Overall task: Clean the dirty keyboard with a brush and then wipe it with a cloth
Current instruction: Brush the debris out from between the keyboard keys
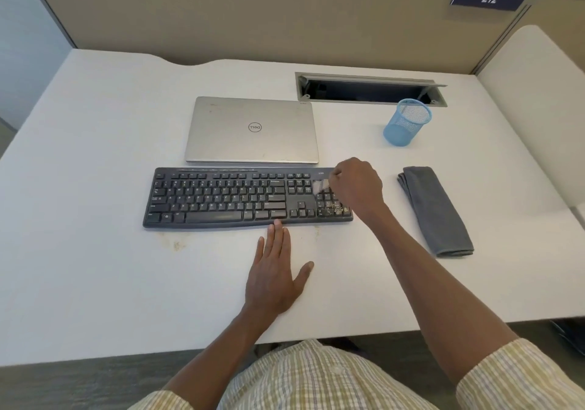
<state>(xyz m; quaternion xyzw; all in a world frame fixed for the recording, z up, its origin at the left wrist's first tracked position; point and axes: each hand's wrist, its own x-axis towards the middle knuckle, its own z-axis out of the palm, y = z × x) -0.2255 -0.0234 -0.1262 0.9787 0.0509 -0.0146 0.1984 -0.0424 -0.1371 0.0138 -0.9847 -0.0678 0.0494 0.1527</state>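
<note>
A black keyboard (pixel 228 197) lies across the middle of the white desk (pixel 95 283). Pale crumbs sit on its number pad (pixel 332 208) at the right end. My right hand (pixel 357 185) is curled over the number pad and grips a brush (pixel 320 185), whose light bristles show blurred at the pad's top left. My left hand (pixel 275 270) lies flat on the desk with straight fingers, the fingertips touching the keyboard's front edge. A folded grey cloth (pixel 435 210) lies to the right of the keyboard.
A shut silver laptop (pixel 251 129) lies just behind the keyboard. A blue mesh pen cup (pixel 406 123) stands at the back right, in front of an open cable slot (pixel 367 88). Some crumbs (pixel 177 245) lie on the desk before the keyboard.
</note>
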